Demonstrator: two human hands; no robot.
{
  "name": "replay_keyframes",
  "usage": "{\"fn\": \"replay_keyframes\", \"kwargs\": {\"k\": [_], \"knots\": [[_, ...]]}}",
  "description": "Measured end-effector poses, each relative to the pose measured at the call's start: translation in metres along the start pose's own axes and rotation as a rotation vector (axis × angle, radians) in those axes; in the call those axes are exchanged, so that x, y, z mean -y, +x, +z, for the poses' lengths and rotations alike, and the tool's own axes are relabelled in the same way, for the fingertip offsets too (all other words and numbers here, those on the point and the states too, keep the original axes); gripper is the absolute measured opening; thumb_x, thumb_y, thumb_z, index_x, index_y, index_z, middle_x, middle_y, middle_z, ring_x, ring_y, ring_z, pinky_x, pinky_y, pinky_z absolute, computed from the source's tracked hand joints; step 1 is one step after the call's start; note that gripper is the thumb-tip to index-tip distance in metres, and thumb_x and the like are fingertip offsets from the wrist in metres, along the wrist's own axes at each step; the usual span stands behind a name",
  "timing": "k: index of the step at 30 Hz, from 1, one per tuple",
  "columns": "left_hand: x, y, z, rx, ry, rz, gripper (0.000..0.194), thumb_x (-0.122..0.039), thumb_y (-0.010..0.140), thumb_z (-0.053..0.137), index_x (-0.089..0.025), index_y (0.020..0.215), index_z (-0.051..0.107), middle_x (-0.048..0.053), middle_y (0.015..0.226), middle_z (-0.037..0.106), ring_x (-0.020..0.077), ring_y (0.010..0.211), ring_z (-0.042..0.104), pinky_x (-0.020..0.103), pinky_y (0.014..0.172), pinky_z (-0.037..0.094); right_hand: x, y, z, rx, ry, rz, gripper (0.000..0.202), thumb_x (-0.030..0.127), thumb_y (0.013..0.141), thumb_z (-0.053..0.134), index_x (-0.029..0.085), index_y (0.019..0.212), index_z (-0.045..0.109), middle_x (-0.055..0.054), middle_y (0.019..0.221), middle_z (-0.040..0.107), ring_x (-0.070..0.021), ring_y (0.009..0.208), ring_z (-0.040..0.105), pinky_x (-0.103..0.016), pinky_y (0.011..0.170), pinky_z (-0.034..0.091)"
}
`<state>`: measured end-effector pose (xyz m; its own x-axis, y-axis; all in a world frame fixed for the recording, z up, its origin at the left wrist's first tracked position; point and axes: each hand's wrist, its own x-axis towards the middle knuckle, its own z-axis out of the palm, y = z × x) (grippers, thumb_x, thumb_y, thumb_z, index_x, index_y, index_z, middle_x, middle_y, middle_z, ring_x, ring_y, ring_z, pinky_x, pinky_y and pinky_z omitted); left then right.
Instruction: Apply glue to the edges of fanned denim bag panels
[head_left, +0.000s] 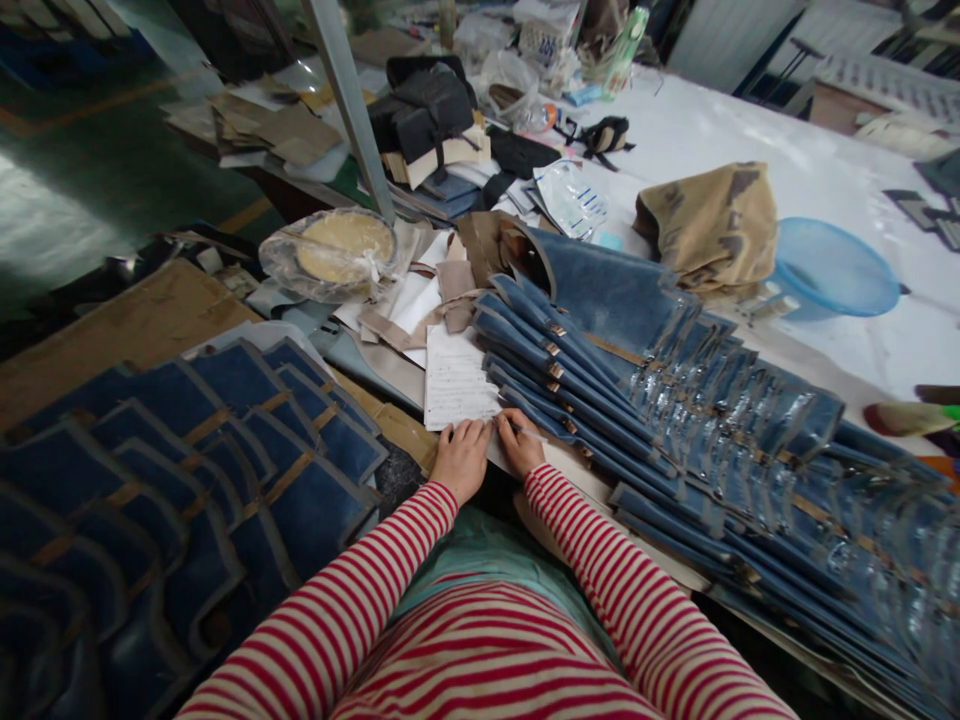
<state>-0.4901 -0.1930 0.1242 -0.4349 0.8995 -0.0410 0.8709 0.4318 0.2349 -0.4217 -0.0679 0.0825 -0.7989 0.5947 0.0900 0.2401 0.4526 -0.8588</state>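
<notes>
A sheet of paper with handwritten lines lies at the table's near edge. Across its lower edge rest the fingers of my left hand, laid down flat. Close by, at the sheet's lower right corner, my right hand is closed in a pinch around a slim pen, mostly hidden by the fingers. To the right, overlapping dark blue leather-like pieces with metal clasps reach close to that hand.
More blue pieces are layered on the left. Beyond the paper lie brown scraps and a plastic-wrapped round tub. A metal post rises behind. Farther right are a brown cloth and a blue basin.
</notes>
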Motion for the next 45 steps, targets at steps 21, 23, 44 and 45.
{"fn": "replay_keyframes", "kwargs": {"k": [21, 23, 44, 45], "knots": [[0.0017, -0.0012, 0.0015, 0.003, -0.007, 0.001, 0.045, -0.016, 0.08, 0.043, -0.02, 0.125, 0.043, 0.007, 0.121, 0.05, 0.0232, 0.113, 0.04, 0.042, 0.096, 0.031, -0.0008, -0.0007, -0.0011, 0.007, -0.003, -0.005, 0.026, 0.037, 0.086, 0.037, 0.02, 0.083, 0.056, -0.003, 0.077, 0.059, -0.0166, 0.075, 0.055, -0.029, 0.073, 0.045], [0.0018, -0.001, 0.0014, 0.001, -0.005, 0.001, 0.045, -0.016, 0.08, 0.043, -0.02, 0.124, 0.044, 0.007, 0.121, 0.05, 0.0232, 0.113, 0.04, 0.042, 0.096, 0.031, -0.0004, -0.0006, -0.0015, -0.003, 0.0, -0.006, 0.026, 0.037, 0.086, 0.036, 0.02, 0.083, 0.055, -0.003, 0.077, 0.059, -0.0165, 0.075, 0.055, -0.029, 0.073, 0.044], [0.0021, -0.0007, 0.0035, -0.009, -0.019, 0.004, 0.044, -0.016, 0.08, 0.042, -0.019, 0.124, 0.044, 0.007, 0.121, 0.051, 0.0241, 0.113, 0.04, 0.043, 0.096, 0.03, -0.001, -0.0005, -0.0002, -0.04, -0.011, -0.025, 0.025, 0.035, 0.087, 0.037, 0.018, 0.083, 0.055, -0.004, 0.077, 0.059, -0.0164, 0.075, 0.055, -0.029, 0.073, 0.044], [0.002, -0.0006, 0.0035, -0.008, -0.02, 0.005, 0.044, -0.016, 0.08, 0.042, -0.018, 0.124, 0.044, 0.007, 0.121, 0.051, 0.024, 0.113, 0.04, 0.043, 0.096, 0.031, -0.0011, -0.0005, -0.0004, -0.045, -0.01, -0.023, 0.025, 0.035, 0.087, 0.037, 0.018, 0.084, 0.055, -0.004, 0.077, 0.059, -0.0164, 0.075, 0.055, -0.029, 0.073, 0.044]]}}
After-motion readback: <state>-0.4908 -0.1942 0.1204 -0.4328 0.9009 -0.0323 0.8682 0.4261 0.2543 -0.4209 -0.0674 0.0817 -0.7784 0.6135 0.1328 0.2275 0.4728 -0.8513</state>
